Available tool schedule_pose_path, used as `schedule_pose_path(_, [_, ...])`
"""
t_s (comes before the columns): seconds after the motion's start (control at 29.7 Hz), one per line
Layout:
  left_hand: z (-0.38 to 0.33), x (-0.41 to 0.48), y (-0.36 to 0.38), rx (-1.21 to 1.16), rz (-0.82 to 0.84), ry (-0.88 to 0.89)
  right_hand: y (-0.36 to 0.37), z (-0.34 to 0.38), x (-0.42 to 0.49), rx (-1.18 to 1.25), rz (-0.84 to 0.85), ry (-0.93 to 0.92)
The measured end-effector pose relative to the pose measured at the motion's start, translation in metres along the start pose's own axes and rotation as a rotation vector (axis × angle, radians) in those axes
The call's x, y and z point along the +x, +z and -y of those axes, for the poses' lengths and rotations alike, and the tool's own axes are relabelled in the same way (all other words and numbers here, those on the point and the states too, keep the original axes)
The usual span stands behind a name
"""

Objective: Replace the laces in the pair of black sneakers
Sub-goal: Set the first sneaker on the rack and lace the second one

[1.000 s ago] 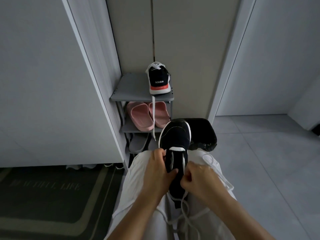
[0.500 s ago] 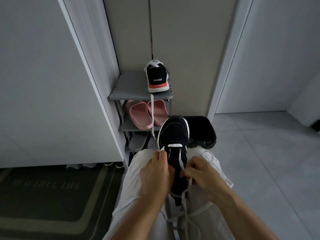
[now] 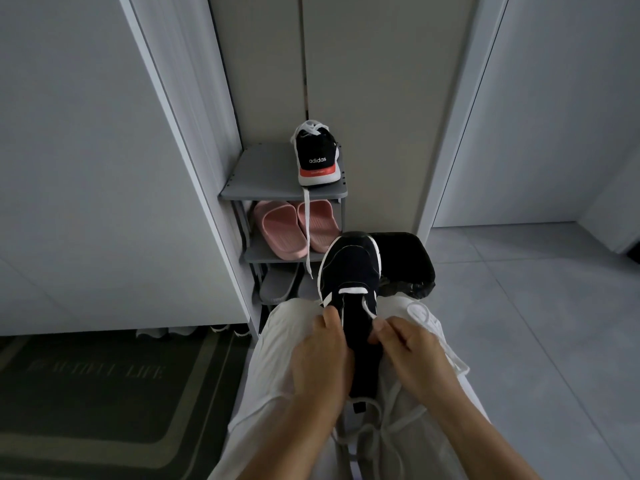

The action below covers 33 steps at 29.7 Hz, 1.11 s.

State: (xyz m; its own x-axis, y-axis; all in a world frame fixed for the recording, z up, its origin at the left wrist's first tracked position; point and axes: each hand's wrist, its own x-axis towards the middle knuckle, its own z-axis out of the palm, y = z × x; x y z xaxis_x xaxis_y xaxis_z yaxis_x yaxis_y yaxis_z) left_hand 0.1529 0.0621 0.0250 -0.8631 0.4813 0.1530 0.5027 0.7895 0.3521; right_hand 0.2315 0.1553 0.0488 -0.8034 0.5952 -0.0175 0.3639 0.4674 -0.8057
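Black sneaker [image 3: 349, 271] is propped on the lap, toe pointed away. Its left edge is gripped by the curled fingers of the left hand [image 3: 322, 358]. A white lace [image 3: 369, 309] is pinched by the right hand [image 3: 412, 355] beside the tongue. Second sneaker [image 3: 317, 157] is set on the top shelf of the grey rack [image 3: 259, 183], its lace dangled past pink slippers [image 3: 280, 230].

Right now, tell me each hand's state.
Left hand: grips the black white-soled sneaker on the lap.
Right hand: pinches that sneaker's white flat lace.
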Motion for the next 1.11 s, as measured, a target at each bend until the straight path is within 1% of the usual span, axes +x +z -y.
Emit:
schedule_pose_path(0.07, [0.002,-0.008,-0.003,-0.006,0.027,0.022,-0.002,0.0,0.001,0.087,0.047,0.069])
schedule_pose_path(0.1, [0.007,-0.01,-0.006,-0.012,0.047,0.041,-0.003,0.001,0.002,0.171,0.081,0.103])
schedule_pose_path(0.13, [0.012,-0.013,-0.011,-0.03,0.057,0.048,-0.005,0.001,0.002,0.311,0.115,0.151])
schedule_pose_path(0.17, [0.018,-0.014,-0.016,-0.069,0.064,0.044,-0.008,0.003,0.001,0.507,0.159,0.217])
schedule_pose_path(0.2, [0.023,-0.015,-0.021,-0.175,0.084,0.018,-0.012,0.005,0.001,0.71,0.207,0.284])
schedule_pose_path(0.24, [0.026,-0.015,-0.026,-0.347,0.132,-0.031,-0.016,0.006,0.001,0.859,0.244,0.333])
schedule_pose_path(0.27, [0.029,-0.014,-0.034,-0.553,0.213,-0.085,-0.02,0.007,0.001,0.918,0.271,0.347])
schedule_pose_path(0.3, [0.029,-0.012,-0.042,-0.782,0.259,-0.13,-0.022,0.01,0.002,0.916,0.3,0.338])
schedule_pose_path(0.34, [0.029,-0.011,-0.05,-0.945,0.277,-0.142,-0.021,0.011,0.002,0.89,0.321,0.324])
schedule_pose_path(0.37, [0.028,-0.007,-0.058,-1.034,0.273,-0.131,-0.02,0.013,0.002,0.853,0.338,0.308])
schedule_pose_path(0.47, [0.02,0.002,-0.076,-1.158,0.312,-0.048,-0.015,0.022,0.003,0.796,0.378,0.266])
schedule_pose_path(0.67, [0.002,0.026,-0.104,-1.426,0.417,0.022,-0.03,0.047,0.02,0.957,0.354,0.127])
schedule_pose_path(0.77, [-0.008,0.034,-0.112,-1.448,0.399,0.023,-0.031,0.056,0.029,0.977,0.379,0.066])
schedule_pose_path(0.84, [-0.013,0.037,-0.115,-1.446,0.395,-0.007,-0.028,0.058,0.032,0.97,0.413,0.065])
schedule_pose_path(0.97, [-0.013,0.04,-0.118,-1.412,0.396,-0.012,-0.028,0.06,0.035,0.939,0.479,0.048])
schedule_pose_path(1.04, [-0.007,0.039,-0.115,-1.347,0.378,-0.023,-0.029,0.06,0.032,0.899,0.444,0.053])
schedule_pose_path(1.11, [0.002,0.038,-0.114,-1.322,0.36,-0.042,-0.03,0.058,0.03,0.868,0.366,0.075])
